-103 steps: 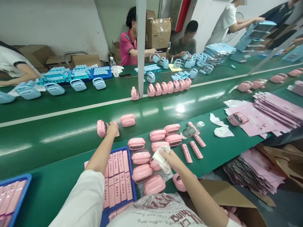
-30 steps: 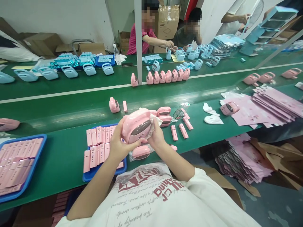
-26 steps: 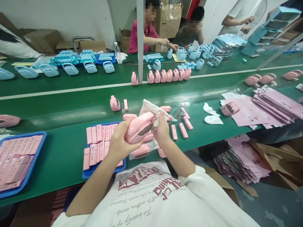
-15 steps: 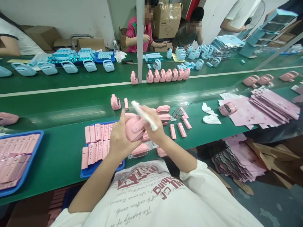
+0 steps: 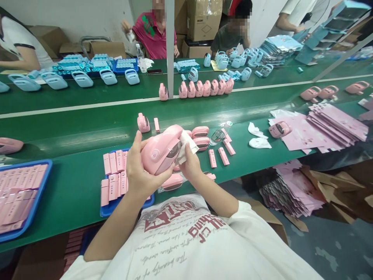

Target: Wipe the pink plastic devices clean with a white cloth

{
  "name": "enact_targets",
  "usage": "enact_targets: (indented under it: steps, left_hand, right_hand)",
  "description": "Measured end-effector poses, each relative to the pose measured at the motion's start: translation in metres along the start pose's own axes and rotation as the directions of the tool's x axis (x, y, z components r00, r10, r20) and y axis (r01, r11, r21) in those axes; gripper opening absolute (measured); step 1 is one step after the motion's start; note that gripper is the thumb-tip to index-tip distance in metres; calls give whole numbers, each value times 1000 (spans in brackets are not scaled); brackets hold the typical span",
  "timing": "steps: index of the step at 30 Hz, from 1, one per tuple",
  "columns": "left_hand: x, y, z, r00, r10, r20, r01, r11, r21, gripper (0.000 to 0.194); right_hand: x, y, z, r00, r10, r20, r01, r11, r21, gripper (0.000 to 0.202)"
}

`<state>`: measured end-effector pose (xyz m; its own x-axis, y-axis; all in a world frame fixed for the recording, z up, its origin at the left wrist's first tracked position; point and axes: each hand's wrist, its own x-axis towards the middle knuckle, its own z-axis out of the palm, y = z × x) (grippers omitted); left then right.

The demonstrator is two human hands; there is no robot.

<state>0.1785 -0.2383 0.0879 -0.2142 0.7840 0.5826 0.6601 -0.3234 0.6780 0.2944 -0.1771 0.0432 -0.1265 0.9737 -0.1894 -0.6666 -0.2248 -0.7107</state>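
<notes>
A pink rounded device [image 5: 159,149] with a dark oval window and a round button is held up over the green table. My left hand [image 5: 140,167] grips it from the left, with the thumb under its lower edge. Fingers of my right hand [image 5: 190,165] pinch a white cloth [image 5: 186,146] against the device's right end. Below and behind my hands lie more pink devices [image 5: 201,143], partly hidden. Left of them, a blue tray [image 5: 109,210] holds pink boxy pieces [image 5: 114,186].
A clear bottle [image 5: 218,135] and loose pink sticks [image 5: 223,156] lie right of my hands. Farther right are white tissues [image 5: 260,143] and pink sheets [image 5: 335,128]. Another blue tray [image 5: 43,190] is at left. Across the belt, people sit behind blue devices [image 5: 108,77].
The pink device has been raised and turned, showing its dark window. The white cloth has moved from above my right hand onto the device's end. A person opposite has lifted an arm.
</notes>
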Motion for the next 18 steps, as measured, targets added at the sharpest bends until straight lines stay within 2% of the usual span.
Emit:
enact_targets:
  steps: [2,4,5,7,8,10,12,13,15,18]
  left_hand:
    - [0,1,-2,1000,19,-23,-19,1000,-6,109]
    - [1,-1,-2,999,26,-45,-28,999,-33,107]
    - [2,-2,-2,999,-3,-54,-2,997,-77,104]
    - [5,-7,-1,988,-151,-35,135,952,-273,95]
    - [7,-10,0,967,-255,11,238,883,-406,88]
    - [9,-15,2,879,-444,172,446,640,-626,68]
    - [9,-18,6,769,-554,318,579,393,-714,51]
    - [7,-19,7,725,-587,360,611,307,-730,44]
    - [3,-19,9,673,-626,395,625,194,-756,35]
    - [0,-16,10,625,-649,434,640,108,-760,32]
  right_hand:
    - [-8,6,3,998,51,39,-52,999,14,46]
    - [-13,11,3,996,51,69,-52,999,8,47]
    - [-15,12,2,997,33,72,-33,999,0,47]
    - [-17,10,0,998,-24,52,26,999,-30,48]
    - [-17,8,-1,998,-51,31,52,998,-47,49]
    - [-19,2,0,997,-71,-1,71,995,-70,53]
    - [-23,-5,5,998,-65,17,66,995,-71,59]
    - [-25,-8,8,997,-64,40,67,996,-67,63]
    - [-28,-11,13,992,-92,83,98,992,-77,70]
    - [-31,-13,12,970,-202,132,226,952,-208,75]
